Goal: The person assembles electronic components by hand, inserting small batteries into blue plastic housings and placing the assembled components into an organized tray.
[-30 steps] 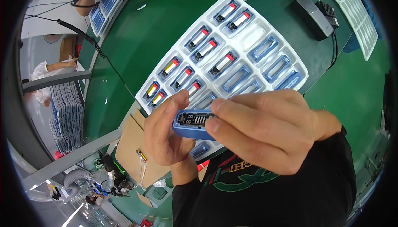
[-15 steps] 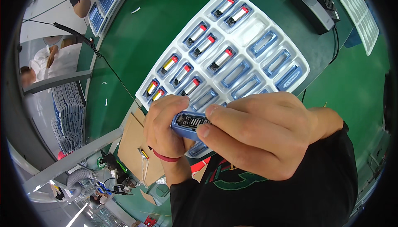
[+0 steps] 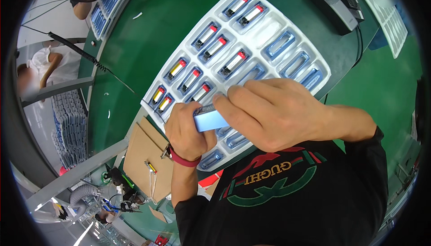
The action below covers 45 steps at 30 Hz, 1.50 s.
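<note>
Between my two hands, above the near part of the white tray [image 3: 265, 29], is a small blue plastic casing [image 3: 210, 121]. My left hand [image 3: 186, 131], with a red band at the wrist, is closed round its left end. The fingers of my right hand [image 3: 280, 111] are closed on its other end and hide that part. The casing is tilted, so its plain blue side shows and little of its dark inside. In the tray's pockets lie several blue casings; some hold a white battery cell with a red end [image 3: 234, 62], others are empty frames [image 3: 280, 45].
A black power adapter [image 3: 334, 10] with cables stands on the green table at the far right. Brown cardboard [image 3: 139, 156] lies at the near left, with a small yellow cell [image 3: 151, 167] on it. Stacked trays [image 3: 69, 127] and co-workers are off to the left.
The casing has turned in my hands, from its open dark face showing to its blue side showing. Both hands have shifted; the right one has moved away from my body.
</note>
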Each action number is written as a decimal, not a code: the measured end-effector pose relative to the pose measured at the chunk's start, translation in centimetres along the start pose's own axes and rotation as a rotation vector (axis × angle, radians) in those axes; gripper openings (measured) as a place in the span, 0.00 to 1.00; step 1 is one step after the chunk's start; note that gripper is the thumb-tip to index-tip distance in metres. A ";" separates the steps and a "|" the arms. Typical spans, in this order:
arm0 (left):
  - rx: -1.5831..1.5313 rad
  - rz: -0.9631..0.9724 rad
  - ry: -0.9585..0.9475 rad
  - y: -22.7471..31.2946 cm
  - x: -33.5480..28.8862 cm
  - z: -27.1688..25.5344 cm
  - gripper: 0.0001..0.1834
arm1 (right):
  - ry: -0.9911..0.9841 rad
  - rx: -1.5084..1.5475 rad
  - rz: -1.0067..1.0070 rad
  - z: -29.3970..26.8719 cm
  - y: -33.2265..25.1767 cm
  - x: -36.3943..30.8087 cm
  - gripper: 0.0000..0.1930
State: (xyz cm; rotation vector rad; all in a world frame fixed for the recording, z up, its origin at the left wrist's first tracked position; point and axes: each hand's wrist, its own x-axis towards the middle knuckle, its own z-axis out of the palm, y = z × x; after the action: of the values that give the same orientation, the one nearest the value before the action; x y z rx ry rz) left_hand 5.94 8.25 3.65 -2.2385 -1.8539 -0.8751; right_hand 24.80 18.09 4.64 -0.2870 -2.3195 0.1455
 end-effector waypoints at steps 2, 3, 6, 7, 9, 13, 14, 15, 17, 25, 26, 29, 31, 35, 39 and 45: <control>-0.110 -0.036 -0.049 -0.2 -0.4 -0.2 0.16 | -0.024 0.205 0.070 -0.1 -0.2 -0.4 0.17; -0.148 -0.080 -0.101 0.0 -0.4 -0.3 0.14 | -0.092 0.266 0.089 -0.5 0.2 -0.6 0.18; -0.175 -0.086 -0.111 0.3 -0.7 -0.1 0.13 | -0.080 0.291 0.104 0.3 -0.1 -1.3 0.19; -0.177 -0.114 -0.105 0.2 -0.8 0.2 0.12 | -0.065 0.277 0.155 0.7 -0.4 -1.3 0.18; -0.184 -0.135 -0.077 0.2 -0.5 0.4 0.12 | -0.051 0.245 0.191 0.9 0.0 -1.2 0.17; -0.159 -0.198 -0.109 0.0 -0.2 -0.2 0.13 | -0.167 0.316 0.303 1.4 4.5 -1.6 0.14; -0.191 -0.347 -0.062 -0.7 -1.1 -0.7 0.12 | -0.151 0.263 0.300 1.6 6.7 -1.9 0.13; -0.220 -0.503 -0.013 -1.3 -2.3 -1.5 0.11 | -0.228 0.218 0.355 1.6 8.9 -2.2 0.10; -0.097 -0.715 0.060 -3.4 -4.9 -3.1 0.08 | -0.272 0.075 0.416 1.6 13.0 -3.3 0.09; 0.251 -0.906 -0.046 -7.3 -15.5 -8.4 0.09 | -0.552 0.087 0.314 1.7 16.5 -2.7 0.08; 0.246 -0.905 -0.030 -7.0 -17.1 -9.0 0.09 | -0.529 0.092 0.271 1.8 16.9 -2.4 0.09; 0.250 -1.035 0.057 -5.7 -21.0 -9.2 0.09 | -0.500 0.171 0.632 2.3 20.3 0.1 0.12; 0.208 -1.086 0.168 -4.3 -22.7 -8.4 0.09 | -0.278 -0.147 0.756 3.8 25.8 0.9 0.15; 0.164 -1.131 0.191 -1.3 -22.6 -7.7 0.09 | -0.534 -0.614 0.761 6.3 33.3 -0.3 0.18; 0.129 -1.130 0.320 0.7 -22.0 -6.8 0.06 | -0.621 -0.475 0.670 4.5 36.8 -0.4 0.15; 0.274 -0.755 0.180 2.0 -14.6 -4.0 0.13 | -0.229 0.429 0.814 3.5 22.9 4.2 0.20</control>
State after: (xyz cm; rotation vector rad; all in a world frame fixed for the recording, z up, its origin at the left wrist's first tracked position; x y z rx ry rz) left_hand 5.07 -6.63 0.34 -1.2427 -2.5587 -0.7898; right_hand 23.12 41.26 0.76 -1.0122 -2.1783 1.1035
